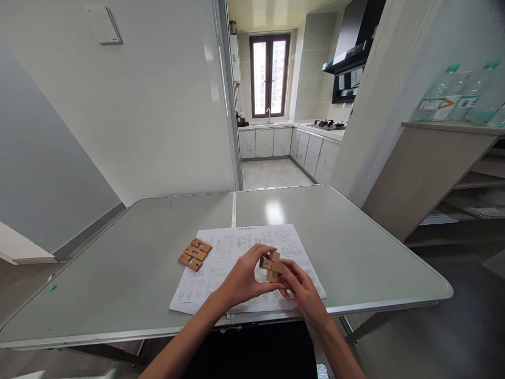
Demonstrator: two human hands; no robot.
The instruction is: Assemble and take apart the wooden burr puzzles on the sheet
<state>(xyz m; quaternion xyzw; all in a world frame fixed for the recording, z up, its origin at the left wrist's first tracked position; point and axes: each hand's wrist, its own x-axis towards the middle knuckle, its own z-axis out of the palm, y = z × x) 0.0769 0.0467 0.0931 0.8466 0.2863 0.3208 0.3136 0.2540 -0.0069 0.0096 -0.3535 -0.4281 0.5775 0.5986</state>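
A light wooden interlocking block puzzle (272,266) is held between both hands above a printed sheet. A dark number mark shows on one of its pieces. My left hand (246,276) curves around its left side, thumb below and fingers above. From the right, my right hand (303,289) grips its lower right side; some of its fingertips are hidden behind the wood. Beneath the hands lies the white instruction sheet (221,279), covered in small diagrams. Several flat brown wooden pieces (195,253) with cut-outs and numbers rest together over the sheet's left edge.
The grey-green table (130,263) has a pale rim and a seam running across it. A small teal bit (52,288) lies near its left edge. Clear plastic bottles (445,95) stand on a shelf unit (434,158) at the right. Behind is a kitchen doorway.
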